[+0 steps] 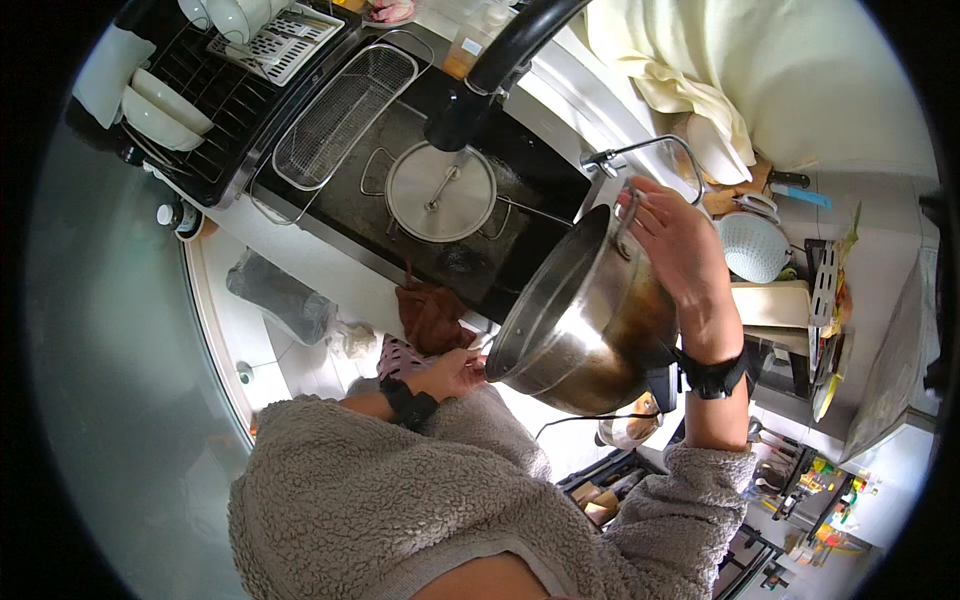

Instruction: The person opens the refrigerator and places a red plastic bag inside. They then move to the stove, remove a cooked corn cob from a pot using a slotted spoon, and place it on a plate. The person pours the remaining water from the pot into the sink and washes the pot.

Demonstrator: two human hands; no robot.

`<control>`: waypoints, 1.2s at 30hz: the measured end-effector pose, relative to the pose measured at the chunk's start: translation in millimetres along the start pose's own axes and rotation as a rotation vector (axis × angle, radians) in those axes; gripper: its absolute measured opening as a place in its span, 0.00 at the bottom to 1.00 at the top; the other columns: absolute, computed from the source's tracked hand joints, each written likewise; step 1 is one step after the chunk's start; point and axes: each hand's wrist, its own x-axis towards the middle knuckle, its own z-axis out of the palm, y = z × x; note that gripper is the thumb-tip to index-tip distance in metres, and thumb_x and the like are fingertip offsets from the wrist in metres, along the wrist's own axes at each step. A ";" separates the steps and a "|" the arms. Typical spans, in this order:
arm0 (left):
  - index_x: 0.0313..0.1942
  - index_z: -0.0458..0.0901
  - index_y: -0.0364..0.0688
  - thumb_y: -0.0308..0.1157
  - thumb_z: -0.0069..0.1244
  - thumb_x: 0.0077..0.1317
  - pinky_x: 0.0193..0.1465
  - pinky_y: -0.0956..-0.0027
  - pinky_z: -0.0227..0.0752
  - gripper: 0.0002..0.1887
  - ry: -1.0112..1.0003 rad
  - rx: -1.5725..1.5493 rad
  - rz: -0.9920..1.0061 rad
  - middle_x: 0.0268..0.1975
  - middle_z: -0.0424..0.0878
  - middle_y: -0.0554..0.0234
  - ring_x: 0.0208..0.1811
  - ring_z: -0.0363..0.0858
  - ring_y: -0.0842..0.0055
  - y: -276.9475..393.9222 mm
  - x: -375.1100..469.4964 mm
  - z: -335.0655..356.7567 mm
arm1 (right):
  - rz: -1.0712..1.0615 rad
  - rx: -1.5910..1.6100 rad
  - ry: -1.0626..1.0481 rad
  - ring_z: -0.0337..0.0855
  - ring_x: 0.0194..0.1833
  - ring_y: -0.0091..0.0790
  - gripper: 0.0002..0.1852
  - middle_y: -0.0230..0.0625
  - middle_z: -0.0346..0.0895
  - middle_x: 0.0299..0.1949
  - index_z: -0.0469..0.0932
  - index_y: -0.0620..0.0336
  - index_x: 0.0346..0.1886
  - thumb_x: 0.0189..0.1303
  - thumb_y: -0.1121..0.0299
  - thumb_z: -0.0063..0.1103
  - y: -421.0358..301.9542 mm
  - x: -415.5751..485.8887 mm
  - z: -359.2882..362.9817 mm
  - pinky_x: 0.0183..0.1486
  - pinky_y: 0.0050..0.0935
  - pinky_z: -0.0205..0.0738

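A large stainless-steel pot, browned on its outside, is tilted with its mouth towards the sink. My right hand is closed on the metal loop handle at its upper side. At the pot's lower left rim is my left hand, its fingertips gripping the edge there; the exact hold is partly hidden. The black sink lies beyond the pot. Inside it sits a smaller lidded steel pot with wire side handles. Over this hangs the black faucet.
A wire mesh basket spans the sink's left side. Further left, a black dish rack holds white bowls. A small chrome tap stands near the raised pot. A brown cloth hangs over the front edge. To the right sits a white colander.
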 end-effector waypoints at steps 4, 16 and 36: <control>0.46 0.72 0.38 0.32 0.40 0.71 0.47 0.69 0.74 0.09 -0.118 0.104 0.061 0.29 0.75 0.68 0.33 0.75 0.79 15.4 -27.2 1.6 | -0.163 0.055 0.133 0.74 0.53 0.40 0.15 0.45 0.75 0.48 0.72 0.72 0.50 0.65 0.71 0.45 -0.5 -67.3 -48.8 0.61 0.36 0.64; 0.45 0.80 0.38 0.42 0.46 0.68 0.31 0.76 0.75 0.17 0.278 0.834 0.893 0.20 0.72 0.70 0.21 0.74 0.83 -8.3 -111.0 104.2 | -0.109 0.315 0.341 0.77 0.50 0.39 0.09 0.43 0.77 0.43 0.74 0.65 0.43 0.63 0.71 0.48 126.6 -211.7 -226.8 0.56 0.36 0.69; 0.53 0.73 0.36 0.18 0.42 0.47 0.30 0.79 0.70 0.27 0.035 1.031 0.476 0.38 0.81 0.63 0.29 0.76 0.81 -15.1 -111.8 114.4 | 0.185 0.453 0.367 0.80 0.28 0.33 0.20 0.40 0.77 0.35 0.69 0.64 0.46 0.59 0.59 0.56 233.6 -27.7 -354.5 0.32 0.35 0.80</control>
